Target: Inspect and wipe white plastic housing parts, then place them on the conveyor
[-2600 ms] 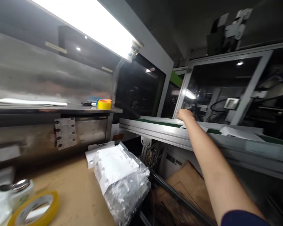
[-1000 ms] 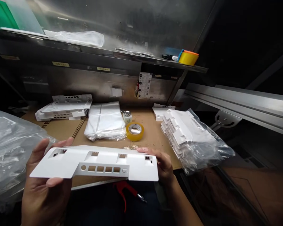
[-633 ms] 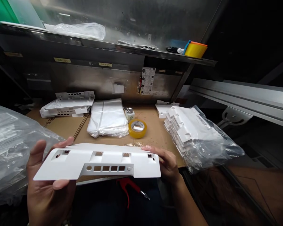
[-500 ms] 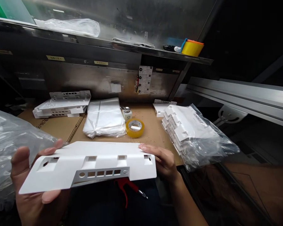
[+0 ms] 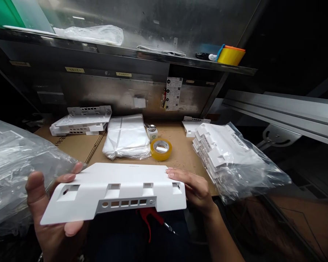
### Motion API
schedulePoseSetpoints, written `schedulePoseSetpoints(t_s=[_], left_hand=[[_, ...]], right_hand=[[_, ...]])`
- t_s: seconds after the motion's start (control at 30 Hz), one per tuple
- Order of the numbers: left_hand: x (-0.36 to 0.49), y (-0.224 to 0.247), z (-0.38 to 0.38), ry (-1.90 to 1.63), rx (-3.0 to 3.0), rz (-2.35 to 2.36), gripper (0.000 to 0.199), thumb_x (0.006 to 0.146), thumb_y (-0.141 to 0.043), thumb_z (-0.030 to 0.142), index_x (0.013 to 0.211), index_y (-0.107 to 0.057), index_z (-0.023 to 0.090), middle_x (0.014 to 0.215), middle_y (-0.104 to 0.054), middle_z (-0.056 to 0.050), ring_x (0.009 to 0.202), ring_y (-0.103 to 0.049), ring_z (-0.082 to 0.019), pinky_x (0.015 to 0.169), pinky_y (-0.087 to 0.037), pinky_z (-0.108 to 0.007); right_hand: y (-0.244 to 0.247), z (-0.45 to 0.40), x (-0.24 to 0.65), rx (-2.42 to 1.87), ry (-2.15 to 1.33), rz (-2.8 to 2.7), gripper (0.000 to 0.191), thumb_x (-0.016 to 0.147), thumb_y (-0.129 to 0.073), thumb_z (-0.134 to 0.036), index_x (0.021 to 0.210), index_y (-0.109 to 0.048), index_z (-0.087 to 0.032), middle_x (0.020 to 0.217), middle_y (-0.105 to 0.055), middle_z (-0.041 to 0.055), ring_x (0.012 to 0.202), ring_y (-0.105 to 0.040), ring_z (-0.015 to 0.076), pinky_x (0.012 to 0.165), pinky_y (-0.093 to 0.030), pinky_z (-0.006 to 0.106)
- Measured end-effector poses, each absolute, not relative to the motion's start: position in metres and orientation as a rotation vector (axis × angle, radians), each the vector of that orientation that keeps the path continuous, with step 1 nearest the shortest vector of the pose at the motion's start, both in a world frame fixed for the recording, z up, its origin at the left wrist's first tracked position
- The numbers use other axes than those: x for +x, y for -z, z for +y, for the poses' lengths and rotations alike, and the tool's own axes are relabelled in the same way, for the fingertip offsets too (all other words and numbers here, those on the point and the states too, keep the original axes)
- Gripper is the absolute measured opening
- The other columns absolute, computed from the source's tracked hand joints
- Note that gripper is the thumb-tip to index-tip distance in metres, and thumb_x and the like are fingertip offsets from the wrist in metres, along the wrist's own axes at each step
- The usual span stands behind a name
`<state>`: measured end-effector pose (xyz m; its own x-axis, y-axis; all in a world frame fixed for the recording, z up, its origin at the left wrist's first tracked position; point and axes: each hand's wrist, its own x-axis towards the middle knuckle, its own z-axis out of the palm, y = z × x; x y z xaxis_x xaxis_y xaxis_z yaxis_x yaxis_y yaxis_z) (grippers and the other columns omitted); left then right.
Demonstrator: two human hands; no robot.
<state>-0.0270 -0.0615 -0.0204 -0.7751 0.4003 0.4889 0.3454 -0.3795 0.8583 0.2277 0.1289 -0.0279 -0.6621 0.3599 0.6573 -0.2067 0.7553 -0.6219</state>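
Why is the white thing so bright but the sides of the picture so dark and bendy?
Head view: light falls on the white panel held in the left hand and right hand, so it glows; the corners sit in deep shadow. The metal back wall shows hazy glare, the plastic bags glint, and the wide lens bends the shelf and rail lines.

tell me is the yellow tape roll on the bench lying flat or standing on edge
Lying flat: the yellow tape roll rests on its side face on the cardboard-covered bench, with its round core hole facing up.
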Motion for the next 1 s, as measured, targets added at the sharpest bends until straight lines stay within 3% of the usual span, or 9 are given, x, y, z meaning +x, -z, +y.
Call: schedulePoseSetpoints(t_s=[0.1, 0.23, 0.37, 0.57, 0.77, 0.87, 1.0], left_hand=[[-0.027, 0.025, -0.061, -2.442, 1.064, 1.548, 0.116, 0.044, -0.102, 0.050, 0.148, -0.050, 0.044, 0.115, -0.066, 0.006, 0.141, -0.050, -0.034, 0.126, -0.036, -0.047], [-0.019, 0.022, -0.059, -2.456, 1.013, 1.547, 0.114, 0.047, -0.096, 0.063, 0.149, -0.050, 0.041, 0.114, -0.066, 0.003, 0.139, -0.053, -0.035, 0.123, -0.039, -0.044], [-0.010, 0.016, -0.055, -2.480, 0.929, 1.516, 0.110, 0.051, -0.096, 0.060, 0.150, -0.050, 0.041, 0.114, -0.065, 0.001, 0.141, -0.051, -0.035, 0.122, -0.040, -0.042], [-0.002, 0.015, -0.053, -2.464, 0.786, 1.446, 0.112, 0.051, -0.089, 0.070, 0.151, -0.049, 0.038, 0.116, -0.069, -0.001, 0.144, -0.047, -0.036, 0.119, -0.041, -0.041], [0.003, 0.017, -0.049, -2.421, 0.759, 1.295, 0.109, 0.053, -0.092, 0.064, 0.149, -0.051, 0.037, 0.122, -0.073, 0.000, 0.147, -0.044, -0.033, 0.119, -0.042, -0.038], [0.003, 0.021, -0.046, -2.386, 0.779, 1.326, 0.111, 0.055, -0.086, 0.071, 0.153, -0.046, 0.037, 0.144, -0.064, -0.004, 0.151, -0.038, -0.032, 0.120, -0.039, -0.037], [0.001, 0.026, -0.044, -2.317, 0.757, 1.270, 0.110, 0.060, -0.086, 0.070, 0.155, -0.041, 0.038, 0.168, -0.038, -0.006, 0.157, -0.026, -0.032, 0.124, -0.032, -0.041]], right_hand=[[0.032, 0.131, 0.229, -0.134, -0.877, -2.146, 0.055, 0.096, -0.051, -0.001, 0.143, -0.059, -0.030, 0.138, -0.069, 0.0052, 0.129, -0.065, 0.0237, 0.109, -0.056, 0.042], [0.039, 0.133, 0.230, -0.140, -0.876, -2.138, 0.055, 0.097, -0.049, -0.002, 0.142, -0.059, -0.031, 0.140, -0.068, 0.0045, 0.130, -0.065, 0.0235, 0.111, -0.055, 0.042], [0.047, 0.135, 0.230, -0.185, -0.873, -2.126, 0.050, 0.098, -0.050, -0.006, 0.141, -0.059, -0.030, 0.138, -0.069, 0.0056, 0.131, -0.064, 0.0252, 0.110, -0.056, 0.044], [0.063, 0.132, 0.228, -0.243, -0.810, -1.953, 0.040, 0.097, -0.062, -0.024, 0.137, -0.062, -0.026, 0.135, -0.070, 0.0116, 0.126, -0.067, 0.0351, 0.106, -0.057, 0.059], [0.073, 0.129, 0.229, -0.284, -0.756, -1.855, 0.040, 0.096, -0.064, -0.029, 0.135, -0.064, -0.021, 0.133, -0.070, 0.0144, 0.122, -0.068, 0.0373, 0.105, -0.056, 0.061], [0.074, 0.128, 0.230, -0.275, -0.716, -1.846, 0.042, 0.095, -0.066, -0.031, 0.135, -0.064, -0.020, 0.133, -0.070, 0.0145, 0.122, -0.068, 0.0371, 0.105, -0.057, 0.059], [0.074, 0.127, 0.230, -0.303, -0.737, -1.805, 0.040, 0.095, -0.066, -0.029, 0.134, -0.065, -0.020, 0.135, -0.069, 0.0136, 0.124, -0.067, 0.0370, 0.108, -0.055, 0.060]])
